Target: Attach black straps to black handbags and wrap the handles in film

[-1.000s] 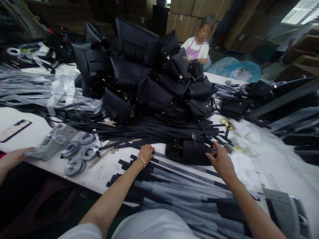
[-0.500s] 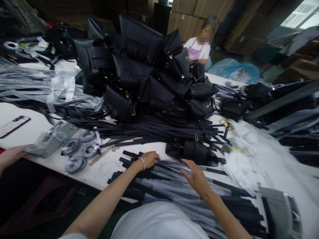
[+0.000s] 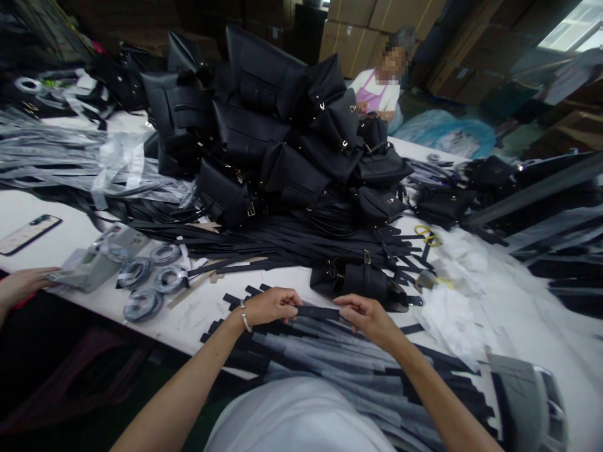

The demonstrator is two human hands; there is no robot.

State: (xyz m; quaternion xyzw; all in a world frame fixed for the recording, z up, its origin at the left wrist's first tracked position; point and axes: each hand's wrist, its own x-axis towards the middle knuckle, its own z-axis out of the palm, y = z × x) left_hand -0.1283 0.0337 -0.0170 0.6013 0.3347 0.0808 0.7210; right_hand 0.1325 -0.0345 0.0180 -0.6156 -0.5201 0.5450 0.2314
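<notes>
My left hand [image 3: 271, 306] and my right hand [image 3: 367, 317] each pinch one end of a short black strap [image 3: 318, 311], held level just above a fanned heap of black and grey straps [image 3: 339, 358] at the table's near edge. A silver bracelet sits on my left wrist. Just behind the strap lies a small black handbag [image 3: 358, 284] with gold hardware. Behind it rises a tall pile of black handbags [image 3: 277, 132] on a bed of long black straps [image 3: 292, 242].
Another person's hand [image 3: 21, 285] rests at the left edge by a grey box [image 3: 94, 260] and several tape rolls [image 3: 144, 282]. A phone [image 3: 28, 233] lies on the white table [image 3: 51, 248]. Yellow-handled scissors [image 3: 428, 235] lie to the right. A seated person [image 3: 377, 88] works beyond the pile.
My right hand left the small handbag and came back left to the strap heap. Both hands have now closed on a black strap and lifted it slightly.
</notes>
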